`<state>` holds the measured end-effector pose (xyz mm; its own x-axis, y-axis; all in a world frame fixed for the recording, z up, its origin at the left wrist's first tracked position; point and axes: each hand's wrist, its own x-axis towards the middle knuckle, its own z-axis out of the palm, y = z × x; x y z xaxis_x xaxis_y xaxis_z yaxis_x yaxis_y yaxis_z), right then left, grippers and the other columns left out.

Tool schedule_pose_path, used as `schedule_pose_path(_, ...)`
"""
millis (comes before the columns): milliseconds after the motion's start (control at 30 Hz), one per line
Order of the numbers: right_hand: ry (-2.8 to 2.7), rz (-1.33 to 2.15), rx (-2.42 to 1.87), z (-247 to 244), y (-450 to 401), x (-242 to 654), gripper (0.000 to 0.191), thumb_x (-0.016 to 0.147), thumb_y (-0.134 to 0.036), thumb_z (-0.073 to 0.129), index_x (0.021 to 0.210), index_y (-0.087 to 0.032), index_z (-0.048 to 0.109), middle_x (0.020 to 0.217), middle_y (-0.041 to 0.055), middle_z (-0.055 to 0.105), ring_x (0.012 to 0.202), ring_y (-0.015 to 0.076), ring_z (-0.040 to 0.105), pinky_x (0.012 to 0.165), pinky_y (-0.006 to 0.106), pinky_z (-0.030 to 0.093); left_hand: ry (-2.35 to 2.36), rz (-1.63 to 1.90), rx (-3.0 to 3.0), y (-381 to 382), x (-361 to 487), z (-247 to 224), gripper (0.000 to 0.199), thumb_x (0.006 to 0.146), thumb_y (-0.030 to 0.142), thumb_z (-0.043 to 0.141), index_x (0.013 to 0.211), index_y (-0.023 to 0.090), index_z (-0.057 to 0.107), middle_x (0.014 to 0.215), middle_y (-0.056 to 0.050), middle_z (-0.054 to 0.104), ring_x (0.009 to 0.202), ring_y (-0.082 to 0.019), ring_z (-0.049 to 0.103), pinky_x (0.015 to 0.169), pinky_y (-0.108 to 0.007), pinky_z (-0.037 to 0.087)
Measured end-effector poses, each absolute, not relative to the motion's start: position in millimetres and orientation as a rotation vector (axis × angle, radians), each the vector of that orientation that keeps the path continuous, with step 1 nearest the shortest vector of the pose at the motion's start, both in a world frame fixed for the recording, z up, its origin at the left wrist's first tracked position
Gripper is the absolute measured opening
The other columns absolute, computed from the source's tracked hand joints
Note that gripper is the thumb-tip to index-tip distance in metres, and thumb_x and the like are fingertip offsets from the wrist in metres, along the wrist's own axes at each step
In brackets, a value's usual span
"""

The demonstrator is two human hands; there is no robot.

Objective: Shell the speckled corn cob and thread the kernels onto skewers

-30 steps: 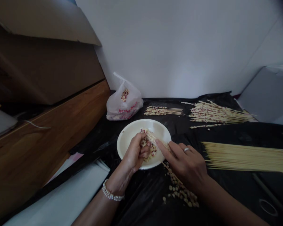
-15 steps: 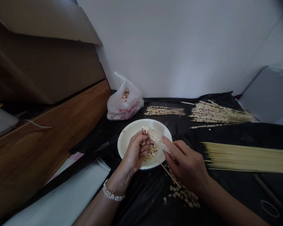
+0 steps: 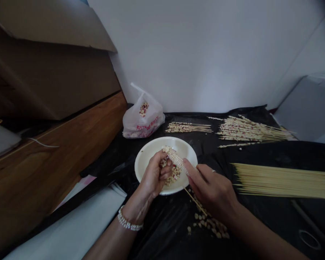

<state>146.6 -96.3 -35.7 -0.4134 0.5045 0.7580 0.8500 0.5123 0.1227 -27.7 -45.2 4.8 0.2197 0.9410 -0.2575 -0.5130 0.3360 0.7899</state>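
Note:
Over a white bowl, both hands grip a corn cob that is largely stripped of kernels. My left hand is closed around its upper left end. The fingers of my right hand are closed on the lower right end, which they partly hide. Loose corn kernels lie in the bowl below the cob. A thin wooden skewer slants from the bowl's near rim down to a pile of kernels on black plastic sheeting, beside my right hand.
Behind the bowl stands a white plastic bag with kernels inside. Skewers threaded with kernels lie in a small bundle and a larger bundle. Bare skewers lie at the right. A cardboard box rests on the wooden surface at left.
My right hand has shifted slightly up and left along the cob, covering more of its lower end. My left hand stays nearly in place.

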Motion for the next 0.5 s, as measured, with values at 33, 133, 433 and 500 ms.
schedule_pose_path(33,-2.084,-0.661,-1.098,-36.1,-96.2,146.3,0.040,0.097,-0.011,0.051,0.136,-0.010,0.059,0.079,0.0044,0.067,0.059,0.0134,0.056,0.051,0.026,0.042,0.822,1.098,0.626,-45.0,-28.1,4.5,0.022,0.066,0.026,0.065,0.075,0.017,0.047,0.057,0.007,0.046,0.039,0.000,0.020,0.036,-0.014,0.010)
schedule_pose_path(133,-2.064,-0.583,-1.100,-36.3,-96.4,144.5,0.038,0.098,-0.014,0.050,0.135,-0.010,0.059,0.080,0.0048,0.067,0.059,0.0130,0.058,0.050,0.026,0.044,0.821,1.087,0.633,-44.2,-28.3,2.6,0.020,0.062,0.020,0.063,0.072,0.017,0.046,0.056,0.007,0.044,0.039,0.000,0.020,0.036,-0.014,0.009)
schedule_pose_path(433,-2.053,-0.509,-1.108,-32.0,-97.7,143.1,0.035,0.100,-0.017,0.052,0.133,-0.009,0.061,0.082,0.0050,0.067,0.062,0.0135,0.063,0.053,0.025,0.048,0.811,1.105,0.654,-46.9,-26.8,3.6,0.017,0.063,0.016,0.061,0.073,0.017,0.048,0.058,0.005,0.046,0.039,0.000,0.020,0.037,-0.013,0.009)
schedule_pose_path(500,-2.056,-0.513,-1.112,-33.0,-97.2,143.9,0.036,0.099,-0.016,0.052,0.133,-0.009,0.061,0.082,0.0049,0.067,0.063,0.0139,0.063,0.054,0.026,0.048,0.768,1.096,0.634,-46.7,-28.0,3.8,0.016,0.066,0.021,0.063,0.077,0.015,0.052,0.060,0.004,0.047,0.040,0.000,0.020,0.036,-0.013,0.010)
